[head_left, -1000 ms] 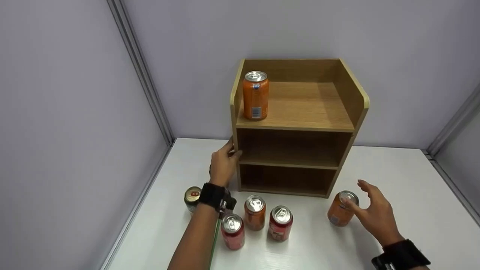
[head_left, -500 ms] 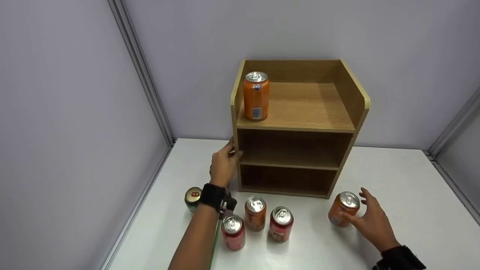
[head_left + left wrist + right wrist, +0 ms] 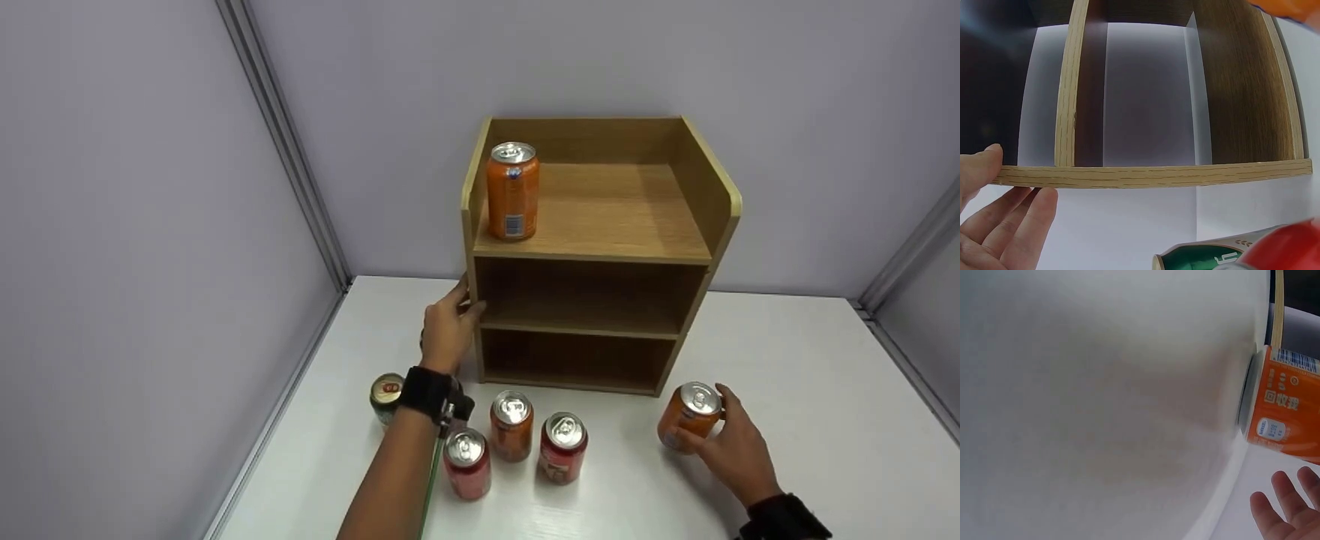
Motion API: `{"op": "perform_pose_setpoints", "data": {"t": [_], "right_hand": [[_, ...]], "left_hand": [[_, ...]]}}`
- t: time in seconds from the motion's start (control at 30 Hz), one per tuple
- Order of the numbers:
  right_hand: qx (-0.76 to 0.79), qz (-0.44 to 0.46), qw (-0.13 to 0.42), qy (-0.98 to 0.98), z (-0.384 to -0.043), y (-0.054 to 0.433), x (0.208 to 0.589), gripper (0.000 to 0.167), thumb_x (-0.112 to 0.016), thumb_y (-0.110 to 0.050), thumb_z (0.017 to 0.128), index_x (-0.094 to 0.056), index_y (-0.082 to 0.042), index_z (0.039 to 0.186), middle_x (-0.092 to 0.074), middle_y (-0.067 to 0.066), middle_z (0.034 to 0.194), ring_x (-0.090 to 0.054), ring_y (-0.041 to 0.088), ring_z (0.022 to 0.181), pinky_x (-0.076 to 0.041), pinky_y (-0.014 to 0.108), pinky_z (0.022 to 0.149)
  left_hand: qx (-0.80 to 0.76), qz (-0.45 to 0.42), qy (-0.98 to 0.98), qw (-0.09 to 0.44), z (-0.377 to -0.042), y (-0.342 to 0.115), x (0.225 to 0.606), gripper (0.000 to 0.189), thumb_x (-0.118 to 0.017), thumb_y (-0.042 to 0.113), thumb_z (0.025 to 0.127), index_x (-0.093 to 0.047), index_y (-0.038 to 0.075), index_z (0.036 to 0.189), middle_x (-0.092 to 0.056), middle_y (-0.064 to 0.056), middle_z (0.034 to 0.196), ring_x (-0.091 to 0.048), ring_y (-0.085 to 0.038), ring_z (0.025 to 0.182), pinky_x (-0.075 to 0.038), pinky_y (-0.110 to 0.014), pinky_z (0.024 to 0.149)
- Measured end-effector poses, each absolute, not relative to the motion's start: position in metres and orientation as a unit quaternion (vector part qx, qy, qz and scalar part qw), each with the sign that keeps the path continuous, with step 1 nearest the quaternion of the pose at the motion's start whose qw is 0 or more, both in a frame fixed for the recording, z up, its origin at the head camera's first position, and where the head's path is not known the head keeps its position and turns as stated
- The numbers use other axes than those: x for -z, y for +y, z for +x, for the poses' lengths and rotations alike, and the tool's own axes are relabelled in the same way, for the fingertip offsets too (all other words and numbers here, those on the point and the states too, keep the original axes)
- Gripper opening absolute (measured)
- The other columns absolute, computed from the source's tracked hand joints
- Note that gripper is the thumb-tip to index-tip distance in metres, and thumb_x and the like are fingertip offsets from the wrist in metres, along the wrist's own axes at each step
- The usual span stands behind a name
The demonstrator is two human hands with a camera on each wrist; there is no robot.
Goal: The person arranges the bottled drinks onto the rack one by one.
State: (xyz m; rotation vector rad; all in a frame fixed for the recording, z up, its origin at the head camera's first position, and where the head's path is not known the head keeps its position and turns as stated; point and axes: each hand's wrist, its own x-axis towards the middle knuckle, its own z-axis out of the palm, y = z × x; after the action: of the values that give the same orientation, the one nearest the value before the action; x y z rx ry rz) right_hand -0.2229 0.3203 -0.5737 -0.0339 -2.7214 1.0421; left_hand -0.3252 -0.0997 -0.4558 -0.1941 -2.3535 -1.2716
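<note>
With thumb and fingers on opposite sides, my left hand (image 3: 446, 334) grips the left side panel of a small wooden shelf (image 3: 589, 328). The left wrist view shows the thumb inside that panel (image 3: 1129, 177) and the fingers outside. At the right, my right hand (image 3: 739, 454) is around an orange soda can (image 3: 686, 421) standing upright on the table, thumb in front and fingers to its right. In the right wrist view, a gap shows between the spread fingers (image 3: 1286, 506) and the can (image 3: 1292, 408). Another orange can (image 3: 513, 195) stands on the shelf's top level, at the left.
Before the shelf stand an orange can (image 3: 512, 431), a red can (image 3: 561, 454) and a pinkish-red can (image 3: 468, 472). A green can (image 3: 385, 401) sits left of my left wrist, partly hidden. Walls (image 3: 585, 60) enclose the white table (image 3: 622, 495) behind and at both sides.
My right hand has come down and left, closer around the orange can, its fingers now beside it. The left hand, shelf and other cans stay as they were.
</note>
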Motion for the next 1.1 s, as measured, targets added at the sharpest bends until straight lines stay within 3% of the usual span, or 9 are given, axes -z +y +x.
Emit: {"op": "perform_pose_setpoints", "data": {"t": [0.2,0.4,0.73,0.93,1.03,1.1], "right_hand": [[-0.371,-0.042,0.108,-0.922,-0.221,0.308,0.573,0.11,-0.086,-0.045,0.07,-0.026,0.009,0.145,-0.044,0.033,0.137,-0.045,0.049,0.123,-0.036,0.063,0.096],[-0.37,-0.054,0.141,-0.917,-0.224,0.303,0.574,0.093,-0.085,-0.024,0.072,-0.032,0.01,0.141,-0.049,0.035,0.131,-0.052,0.049,0.115,-0.041,0.06,0.092],[-0.385,-0.067,0.15,-0.908,-0.217,0.304,0.569,0.092,-0.085,-0.025,0.073,-0.033,0.01,0.141,-0.049,0.035,0.13,-0.052,0.049,0.115,-0.043,0.06,0.09],[-0.385,-0.038,0.191,-0.902,-0.215,0.305,0.552,0.093,-0.087,-0.026,0.072,-0.035,0.01,0.14,-0.051,0.034,0.129,-0.053,0.048,0.115,-0.045,0.059,0.087],[-0.378,-0.018,0.225,-0.898,-0.213,0.305,0.541,0.091,-0.089,-0.028,0.07,-0.039,0.007,0.139,-0.055,0.029,0.127,-0.057,0.043,0.112,-0.05,0.052,0.081],[-0.378,-0.009,0.247,-0.892,-0.212,0.305,0.53,0.09,-0.09,-0.026,0.068,-0.042,0.004,0.138,-0.057,0.025,0.126,-0.059,0.038,0.109,-0.052,0.037,0.079]], "left_hand": [[0.457,-0.06,-0.857,0.229,-0.324,-0.1,0.455,0.045,-0.071,0.024,0.09,-0.061,0.026,0.134,-0.069,-0.005,0.114,-0.069,-0.018,0.095,-0.055,-0.036,0.073],[0.456,-0.057,-0.858,0.23,-0.326,-0.099,0.456,0.043,-0.071,0.024,0.09,-0.062,0.025,0.133,-0.07,-0.004,0.114,-0.069,-0.018,0.095,-0.055,-0.036,0.072],[0.46,-0.054,-0.858,0.221,-0.323,-0.097,0.455,0.046,-0.07,0.025,0.091,-0.06,0.029,0.135,-0.069,-0.002,0.117,-0.068,-0.015,0.097,-0.054,-0.036,0.075],[0.455,-0.054,-0.859,0.228,-0.324,-0.097,0.453,0.047,-0.071,0.023,0.09,-0.06,0.028,0.135,-0.07,-0.004,0.115,-0.069,-0.017,0.096,-0.055,-0.037,0.074],[0.456,-0.06,-0.858,0.229,-0.324,-0.097,0.453,0.046,-0.071,0.022,0.09,-0.061,0.027,0.134,-0.07,-0.005,0.114,-0.069,-0.018,0.096,-0.055,-0.036,0.074],[0.457,-0.062,-0.857,0.229,-0.325,-0.098,0.454,0.043,-0.071,0.021,0.09,-0.063,0.025,0.131,-0.07,-0.005,0.114,-0.069,-0.018,0.096,-0.055,-0.035,0.074]]}}
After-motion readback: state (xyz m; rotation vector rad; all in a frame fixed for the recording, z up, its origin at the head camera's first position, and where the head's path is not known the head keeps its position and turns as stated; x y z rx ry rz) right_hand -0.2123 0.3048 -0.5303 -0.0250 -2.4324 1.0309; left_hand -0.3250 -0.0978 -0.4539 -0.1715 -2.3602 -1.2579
